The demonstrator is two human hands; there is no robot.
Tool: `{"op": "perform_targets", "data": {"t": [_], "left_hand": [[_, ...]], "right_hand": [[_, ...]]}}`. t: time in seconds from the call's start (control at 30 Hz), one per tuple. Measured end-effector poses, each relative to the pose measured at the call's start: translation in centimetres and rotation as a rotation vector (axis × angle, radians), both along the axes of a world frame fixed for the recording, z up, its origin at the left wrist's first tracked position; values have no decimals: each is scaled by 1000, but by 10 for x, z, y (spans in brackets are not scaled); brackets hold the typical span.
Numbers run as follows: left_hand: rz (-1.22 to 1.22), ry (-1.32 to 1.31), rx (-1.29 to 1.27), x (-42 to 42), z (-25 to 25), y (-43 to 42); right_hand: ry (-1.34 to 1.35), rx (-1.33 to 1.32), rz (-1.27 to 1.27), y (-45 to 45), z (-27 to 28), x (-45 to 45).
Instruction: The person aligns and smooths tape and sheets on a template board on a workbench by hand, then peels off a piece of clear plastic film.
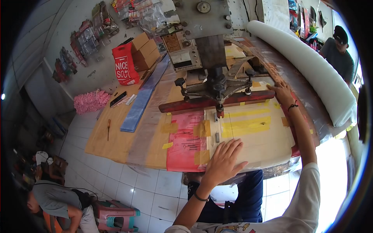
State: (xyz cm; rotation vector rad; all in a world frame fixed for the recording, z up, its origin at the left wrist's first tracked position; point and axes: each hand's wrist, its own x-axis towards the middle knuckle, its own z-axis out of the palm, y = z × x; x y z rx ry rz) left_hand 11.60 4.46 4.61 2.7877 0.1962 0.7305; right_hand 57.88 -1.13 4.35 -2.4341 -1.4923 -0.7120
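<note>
My left hand [226,160] lies with its fingers stretched out on the near edge of a pale board [256,141]. The board carries yellow tape [252,123] and small metal pieces [217,137]. Beside it on the left is a pink-red sheet [182,145], partly covered by tan tape. My right hand [283,95] rests at the board's far right, fingers spread, close to the right end of a long red bar [175,108]. That bar hangs beneath the press head [218,83] and spans the sheet and board. Whether the bar touches them I cannot tell.
On the wooden table [105,138] lie a screwdriver [108,130], a phone [118,99] and blue strips [145,97]. A red bag [125,64] and cardboard box [145,52] stand behind. A white roll [307,66] lies right. One person [338,56] is at right, another [62,200] lower left.
</note>
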Motion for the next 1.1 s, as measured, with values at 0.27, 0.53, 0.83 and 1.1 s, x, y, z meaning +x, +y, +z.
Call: {"op": "perform_targets", "data": {"t": [0.27,0.53,0.83,1.1], "left_hand": [[22,-4,15,1,4,-3],[46,42,40,5,7,-6],[49,71,38,5,9,-7],[38,29,33,3,5,-5]], "right_hand": [[-10,-6,-76,5,-7,6],[-27,-3,-109,8,-11,7],[-41,-42,-162,15,-15,14],[4,-15,-81,7,-6,6]]}}
